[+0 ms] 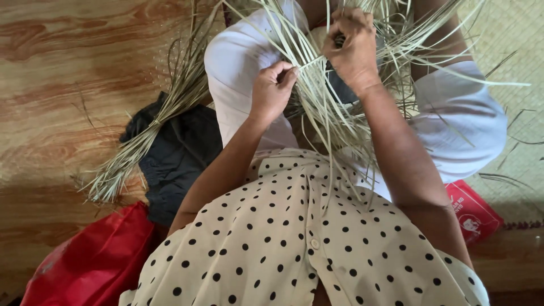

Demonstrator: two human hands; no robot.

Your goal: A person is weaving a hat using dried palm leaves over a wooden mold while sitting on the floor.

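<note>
Two hands working pale straw strips over the lap, seated on a wooden floor.

The wooden floor (62, 51) fills the left side, with a woven mat (510, 34) along its right edge. On the lap, over white trousers (238, 62), a loose mass of straw strips (334, 113) fans out from the upper middle. A black cloth (175, 153) lies on the floor left of the knee, under a tied straw bundle (141, 136) that points toward the lower left. A red bag (96, 260) sits at the lower left corner, and a red packet (473, 209) by the right elbow. The right hand (354, 48) is clenched around a clump of strips; the left hand (273, 89) pinches a single strip between fingertips.
</note>
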